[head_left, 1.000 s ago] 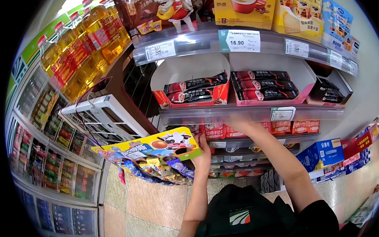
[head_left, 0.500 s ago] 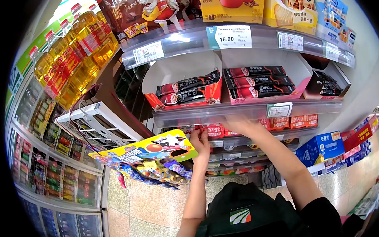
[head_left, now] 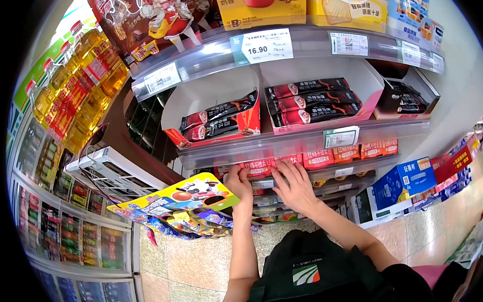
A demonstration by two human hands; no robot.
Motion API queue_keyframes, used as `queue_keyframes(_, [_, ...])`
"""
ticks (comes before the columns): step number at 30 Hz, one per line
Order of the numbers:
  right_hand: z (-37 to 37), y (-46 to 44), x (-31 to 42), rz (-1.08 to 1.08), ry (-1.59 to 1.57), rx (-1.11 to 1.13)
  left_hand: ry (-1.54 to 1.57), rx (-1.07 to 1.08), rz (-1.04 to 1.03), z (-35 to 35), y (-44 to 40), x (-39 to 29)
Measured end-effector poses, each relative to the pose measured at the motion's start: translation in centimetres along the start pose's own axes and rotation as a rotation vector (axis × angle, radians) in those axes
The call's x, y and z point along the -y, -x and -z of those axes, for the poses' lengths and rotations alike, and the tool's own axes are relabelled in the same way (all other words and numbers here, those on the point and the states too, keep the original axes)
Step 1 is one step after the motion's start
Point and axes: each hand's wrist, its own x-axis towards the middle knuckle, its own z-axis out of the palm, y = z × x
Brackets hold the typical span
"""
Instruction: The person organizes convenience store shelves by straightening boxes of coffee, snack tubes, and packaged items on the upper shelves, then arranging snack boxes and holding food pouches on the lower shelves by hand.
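Observation:
Both of my hands are at the row of red snack packets (head_left: 318, 158) on the shelf below the coffee sticks. My left hand (head_left: 238, 185) is at the left end of this row, fingertips against the packets and thumb a little apart; its grip is partly hidden. To its right, my right hand (head_left: 296, 189) lies with fingers spread on the front of the packets and the shelf edge, holding nothing. A yellow hanging card with a cow (head_left: 200, 191) is just left of my left wrist, with wrapped candies (head_left: 188, 221) below it.
Above are open boxes of black-and-red stick sachets (head_left: 314, 101) behind a clear shelf lip (head_left: 305, 138). Oil bottles (head_left: 72, 98) stand at upper left, over a white wire rack (head_left: 114, 169). Drink coolers (head_left: 68, 226) line the left. A blue carton (head_left: 405, 182) sits at right.
My right hand has come down and left from under the upper shelf lip, with its fingers now showing spread on the red packets. My left hand has shifted slightly left. The view has moved too.

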Motion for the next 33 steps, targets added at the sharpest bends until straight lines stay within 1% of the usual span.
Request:
queue_keyframes(2, [0.0,0.1,0.1,-0.015,-0.022,-0.021,0.01,0.005,0.002,0.4,0.2,-0.4])
queue_keyframes(4, [0.3,-0.3,0.0,0.025,0.048,-0.033,0.021,0.001,0.007,0.6,0.3,-0.6])
queue_keyframes(7, [0.5,-0.7,-0.1,0.05,0.067,-0.009,-0.07,0.053,0.006,0.9,0.4,-0.4])
queue_keyframes(9, [0.7,-0.1,0.1,0.045,0.029,-0.037,-0.12,-0.11,-0.131,1.0,0.5,-0.2])
queue_keyframes(10, [0.8,0.4,0.3,0.036,-0.012,-0.06,-0.122,-0.114,-0.129,0.9,0.4,0.1])
queue_keyframes(11, [1.0,0.8,0.5,0.039,-0.016,-0.059,-0.097,-0.196,-0.162,0.6,0.1,0.5])
queue_keyframes(13, [1.4,1.9,0.9,0.053,-0.057,-0.056,-0.355,-0.217,-0.165,1.4,-0.5,-0.2])
queue_keyframes(14, [1.4,2.4,1.1,0.056,-0.063,-0.052,-0.362,-0.218,-0.16,1.6,-0.5,-0.2])
queue_keyframes(16, [1.2,3.3,1.3,0.086,-0.117,-0.01,-0.505,0.165,0.204,1.8,-0.7,0.1])
queue_keyframes(18, [1.4,3.8,1.3,0.095,-0.134,-0.018,-0.514,0.145,0.173,1.8,-0.5,1.0])
queue_keyframes(21, [1.4,4.6,1.2,0.103,-0.159,0.002,-0.473,-0.036,-0.005,2.3,0.0,2.0])
queue_keyframes(22, [1.4,4.8,1.1,0.108,-0.176,0.005,-0.475,-0.039,-0.005,2.2,0.0,2.6])
queue_keyframes(24, [1.6,5.3,0.8,0.117,-0.192,0.004,-0.657,-0.03,-0.028,2.0,-0.1,3.0])
queue_keyframes(25, [1.6,5.6,0.6,0.124,-0.205,0.026,-0.657,-0.034,-0.029,2.1,-0.2,2.9])
queue_keyframes(27, [1.7,6.0,0.7,0.124,-0.241,0.045,-0.564,-0.074,0.017,2.3,-0.4,2.6])
queue_keyframes(28, [1.6,6.3,0.7,0.125,-0.241,0.042,-0.566,-0.077,0.015,2.1,-0.5,2.5])
queue_keyframes(30, [1.4,6.9,0.7,0.124,-0.295,0.104,-0.518,-0.354,-0.038,1.9,-0.8,2.2])
queue_keyframes(31, [1.5,6.8,0.9,0.133,-0.302,0.102,-0.523,-0.354,-0.037,1.8,-0.7,1.9])
queue_keyframes(33, [1.2,7.1,1.1,0.152,-0.319,0.134,0.265,-0.416,0.387,1.4,0.0,0.5])
